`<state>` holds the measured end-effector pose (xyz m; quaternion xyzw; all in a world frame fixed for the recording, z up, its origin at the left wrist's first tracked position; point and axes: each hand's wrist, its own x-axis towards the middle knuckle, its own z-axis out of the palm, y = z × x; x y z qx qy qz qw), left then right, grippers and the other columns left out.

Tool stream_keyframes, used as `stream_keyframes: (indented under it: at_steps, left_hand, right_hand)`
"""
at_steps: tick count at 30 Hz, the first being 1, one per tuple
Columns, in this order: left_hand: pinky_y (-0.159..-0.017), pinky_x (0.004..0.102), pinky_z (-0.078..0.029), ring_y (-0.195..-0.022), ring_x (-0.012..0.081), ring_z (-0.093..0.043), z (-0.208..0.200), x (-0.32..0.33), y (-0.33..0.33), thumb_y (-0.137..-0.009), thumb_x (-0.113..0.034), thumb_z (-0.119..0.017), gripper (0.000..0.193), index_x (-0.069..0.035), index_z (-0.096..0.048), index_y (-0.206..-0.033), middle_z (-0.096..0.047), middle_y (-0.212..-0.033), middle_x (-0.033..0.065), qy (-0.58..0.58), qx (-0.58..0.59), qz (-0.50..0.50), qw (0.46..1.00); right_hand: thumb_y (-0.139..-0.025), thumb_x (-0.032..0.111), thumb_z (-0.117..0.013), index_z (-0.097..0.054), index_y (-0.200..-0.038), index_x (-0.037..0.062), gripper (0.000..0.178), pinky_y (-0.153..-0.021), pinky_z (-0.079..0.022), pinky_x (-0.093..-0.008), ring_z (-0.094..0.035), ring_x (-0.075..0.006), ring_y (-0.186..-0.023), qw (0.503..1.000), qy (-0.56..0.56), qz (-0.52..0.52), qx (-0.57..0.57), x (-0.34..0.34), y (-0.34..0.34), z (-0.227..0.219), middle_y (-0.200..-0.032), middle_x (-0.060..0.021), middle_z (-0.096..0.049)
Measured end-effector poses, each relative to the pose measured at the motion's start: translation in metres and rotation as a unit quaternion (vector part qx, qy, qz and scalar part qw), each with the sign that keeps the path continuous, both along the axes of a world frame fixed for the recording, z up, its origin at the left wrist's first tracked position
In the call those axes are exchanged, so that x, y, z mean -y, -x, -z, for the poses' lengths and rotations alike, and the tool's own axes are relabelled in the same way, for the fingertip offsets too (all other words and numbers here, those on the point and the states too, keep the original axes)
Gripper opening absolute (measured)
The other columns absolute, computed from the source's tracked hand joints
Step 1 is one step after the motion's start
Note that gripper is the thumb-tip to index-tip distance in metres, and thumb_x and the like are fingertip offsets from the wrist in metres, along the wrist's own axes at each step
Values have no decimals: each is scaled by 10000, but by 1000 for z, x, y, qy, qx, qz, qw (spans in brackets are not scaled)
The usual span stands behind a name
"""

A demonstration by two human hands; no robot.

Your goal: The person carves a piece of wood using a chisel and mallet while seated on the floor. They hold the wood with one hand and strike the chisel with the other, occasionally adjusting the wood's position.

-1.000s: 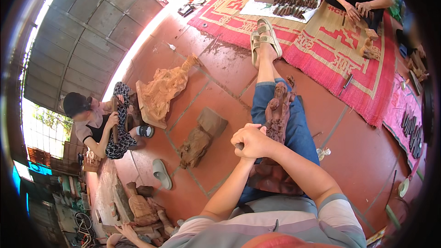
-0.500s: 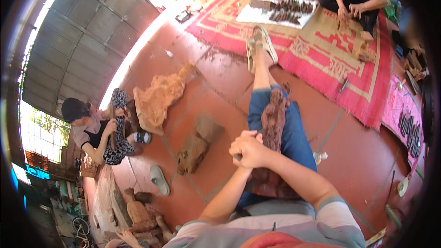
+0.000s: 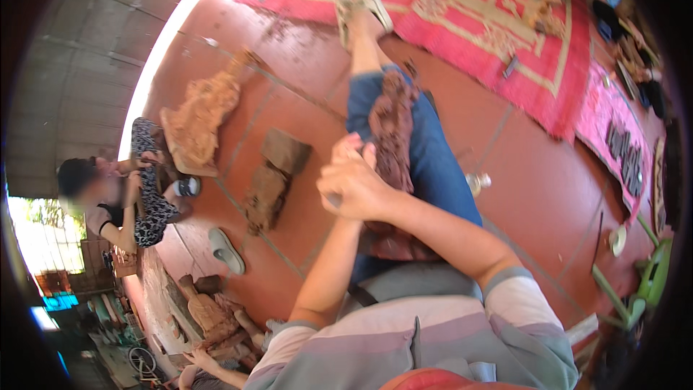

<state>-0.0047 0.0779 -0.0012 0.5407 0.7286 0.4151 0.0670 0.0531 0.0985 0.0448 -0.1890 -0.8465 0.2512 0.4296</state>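
Note:
A dark reddish-brown carved wooden piece (image 3: 393,126) lies lengthwise on my lap, over my blue-clad leg. My two hands are clasped together beside its near left side. My right hand (image 3: 361,186) is closed on top and covers most of my left hand (image 3: 349,146), whose fingers curl at the far side of the clasp. A small dark end of something (image 3: 333,200) pokes out at the left of the grip; its kind is hidden by the fingers. Whether the hands touch the carving cannot be made out.
On the tiled floor to the left lie a brown wood block (image 3: 271,184), a pale carved wood piece (image 3: 206,115) and a grey slipper (image 3: 227,250). A person (image 3: 119,198) sits beyond them. A red patterned mat (image 3: 462,22) spreads ahead; a green stool (image 3: 653,274) stands at right.
The whole view has shifted, so the floor things and mat sit further left and up. My hands stay clasped over my lap beside the carving.

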Motion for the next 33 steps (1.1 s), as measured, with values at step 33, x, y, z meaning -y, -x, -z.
stream_keyframes:
  at_steps: [33]
  left_hand:
    - [-932, 290, -430, -1074, 177, -542, -19, 3, 1, -859, -216, -667, 257, -61, -550, -1028, -554, -1201, 53, 24, 0, 78, 997]
  right_hand:
    - [-558, 67, -649, -524, -602, 86, 134, -663, -366, -363, -467, -243, -671, 987, 61, -99, -110, 1, -16, -1, -650, -48, -474]
